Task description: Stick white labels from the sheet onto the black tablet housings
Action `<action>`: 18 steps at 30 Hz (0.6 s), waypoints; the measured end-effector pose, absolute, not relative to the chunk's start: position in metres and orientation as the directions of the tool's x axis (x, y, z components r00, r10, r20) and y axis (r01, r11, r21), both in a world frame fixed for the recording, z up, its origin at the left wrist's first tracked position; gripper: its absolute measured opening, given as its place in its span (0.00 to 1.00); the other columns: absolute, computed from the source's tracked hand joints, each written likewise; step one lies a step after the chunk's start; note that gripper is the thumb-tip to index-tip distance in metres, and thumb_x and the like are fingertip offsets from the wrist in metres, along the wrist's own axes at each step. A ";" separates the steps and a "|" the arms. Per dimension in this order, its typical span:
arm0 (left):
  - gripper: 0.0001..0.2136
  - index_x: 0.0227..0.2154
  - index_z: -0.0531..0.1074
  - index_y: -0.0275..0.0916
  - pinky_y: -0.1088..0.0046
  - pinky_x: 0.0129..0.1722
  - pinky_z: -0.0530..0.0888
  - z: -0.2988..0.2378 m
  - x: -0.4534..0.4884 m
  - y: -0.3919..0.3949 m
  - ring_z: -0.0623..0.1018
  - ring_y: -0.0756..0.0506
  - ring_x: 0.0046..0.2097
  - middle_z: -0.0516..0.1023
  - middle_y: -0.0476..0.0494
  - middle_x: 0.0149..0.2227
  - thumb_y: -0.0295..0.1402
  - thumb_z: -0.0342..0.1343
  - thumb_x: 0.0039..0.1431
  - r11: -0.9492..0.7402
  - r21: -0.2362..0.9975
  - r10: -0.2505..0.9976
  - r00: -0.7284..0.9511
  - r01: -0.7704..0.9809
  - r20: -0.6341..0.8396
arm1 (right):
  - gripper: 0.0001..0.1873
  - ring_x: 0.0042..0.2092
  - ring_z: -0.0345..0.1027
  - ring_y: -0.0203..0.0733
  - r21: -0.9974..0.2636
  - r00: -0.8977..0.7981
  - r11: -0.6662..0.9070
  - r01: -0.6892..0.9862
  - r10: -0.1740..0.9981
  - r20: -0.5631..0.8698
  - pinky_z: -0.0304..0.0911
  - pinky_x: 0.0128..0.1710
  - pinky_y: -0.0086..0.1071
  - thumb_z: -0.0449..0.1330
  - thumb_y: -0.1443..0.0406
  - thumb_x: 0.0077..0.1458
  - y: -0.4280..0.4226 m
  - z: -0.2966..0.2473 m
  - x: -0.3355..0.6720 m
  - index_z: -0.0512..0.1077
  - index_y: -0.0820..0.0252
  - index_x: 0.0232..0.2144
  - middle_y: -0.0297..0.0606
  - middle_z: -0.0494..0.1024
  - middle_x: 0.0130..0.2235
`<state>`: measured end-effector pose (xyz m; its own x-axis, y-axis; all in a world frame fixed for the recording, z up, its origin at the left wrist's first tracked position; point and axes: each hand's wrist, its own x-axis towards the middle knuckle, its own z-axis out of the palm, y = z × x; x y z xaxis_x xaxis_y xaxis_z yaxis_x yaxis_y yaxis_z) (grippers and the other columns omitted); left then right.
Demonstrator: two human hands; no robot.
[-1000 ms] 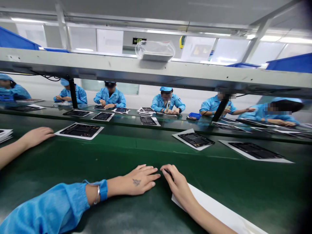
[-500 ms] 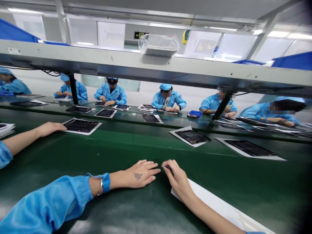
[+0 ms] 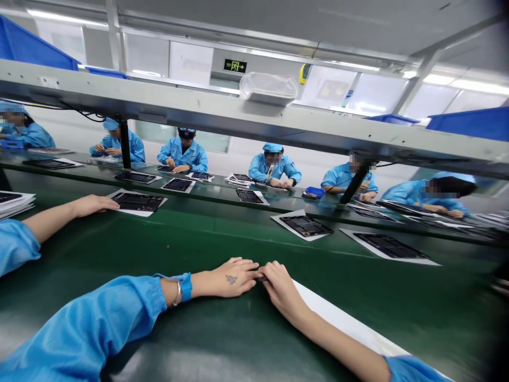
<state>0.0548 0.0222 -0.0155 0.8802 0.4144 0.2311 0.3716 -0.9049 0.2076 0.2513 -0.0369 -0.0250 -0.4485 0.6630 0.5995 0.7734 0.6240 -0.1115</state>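
My left hand (image 3: pixel 234 276) lies flat on the green belt (image 3: pixel 191 244), fingers stretched out, its fingertips meeting my right hand (image 3: pixel 280 286). My right hand's fingers are curled over a small dark thing (image 3: pixel 262 277) that I cannot make out. My right forearm rests on a white sheet (image 3: pixel 338 321) lying on the belt.
A co-worker's hand (image 3: pixel 94 204) on the left touches a white sheet carrying a black panel (image 3: pixel 137 202). More panels on sheets (image 3: pixel 304 225) (image 3: pixel 387 245) lie farther along the belt. A grey shelf beam (image 3: pixel 222 114) with blue bins (image 3: pixel 469 122) crosses overhead. Several workers in blue sit opposite.
My two hands have closed the gap between them and now touch. The co-worker's hand has slid right along the panel's sheet. The view has tilted slightly.
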 end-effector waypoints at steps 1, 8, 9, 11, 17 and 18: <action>0.16 0.58 0.69 0.41 0.60 0.66 0.59 -0.016 0.054 0.023 0.64 0.42 0.66 0.67 0.40 0.63 0.33 0.46 0.71 -0.906 0.207 0.411 0.881 0.368 0.235 | 0.12 0.34 0.60 0.44 -0.094 -0.470 0.627 0.773 0.667 0.578 0.55 0.34 0.36 0.47 0.77 0.62 -0.039 -0.025 0.250 0.62 0.56 0.33 0.37 0.71 0.33; 0.17 0.57 0.70 0.40 0.51 0.66 0.59 -0.014 0.051 0.028 0.65 0.38 0.65 0.67 0.38 0.63 0.33 0.43 0.72 -0.922 0.231 0.363 0.900 0.311 0.239 | 0.06 0.42 0.65 0.42 -0.048 -0.443 0.478 0.877 0.843 0.307 0.59 0.43 0.34 0.55 0.72 0.63 -0.020 0.007 0.235 0.68 0.58 0.35 0.38 0.76 0.38; 0.18 0.59 0.68 0.40 0.49 0.66 0.58 -0.015 0.051 0.030 0.64 0.37 0.66 0.66 0.37 0.64 0.34 0.42 0.72 -0.920 0.236 0.366 0.902 0.313 0.229 | 0.06 0.44 0.66 0.41 -0.046 -0.375 0.406 0.913 0.877 0.299 0.60 0.45 0.34 0.54 0.71 0.64 -0.005 0.015 0.240 0.70 0.58 0.37 0.38 0.77 0.40; 0.20 0.62 0.65 0.40 0.49 0.66 0.57 -0.016 0.049 0.031 0.61 0.37 0.67 0.63 0.37 0.66 0.37 0.40 0.73 -0.914 0.239 0.377 0.902 0.327 0.209 | 0.06 0.47 0.67 0.42 -0.036 -0.244 0.266 0.963 0.924 0.294 0.61 0.48 0.36 0.54 0.70 0.66 0.032 0.028 0.258 0.71 0.60 0.39 0.40 0.77 0.41; 0.21 0.64 0.63 0.44 0.55 0.67 0.58 -0.022 0.049 0.030 0.61 0.40 0.67 0.62 0.43 0.66 0.39 0.39 0.73 -0.910 0.223 0.396 0.891 0.349 0.222 | 0.16 0.49 0.71 0.46 0.051 0.135 -0.149 0.988 0.968 0.214 0.70 0.49 0.45 0.59 0.59 0.65 0.126 0.043 0.348 0.71 0.61 0.51 0.43 0.74 0.52; 0.21 0.64 0.63 0.43 0.54 0.67 0.58 -0.023 0.050 0.030 0.61 0.40 0.67 0.62 0.43 0.66 0.39 0.39 0.73 -0.907 0.225 0.402 0.889 0.355 0.218 | 0.17 0.50 0.71 0.46 0.069 0.177 -0.194 0.979 0.964 0.199 0.70 0.49 0.45 0.59 0.59 0.64 0.135 0.042 0.361 0.70 0.60 0.52 0.44 0.73 0.53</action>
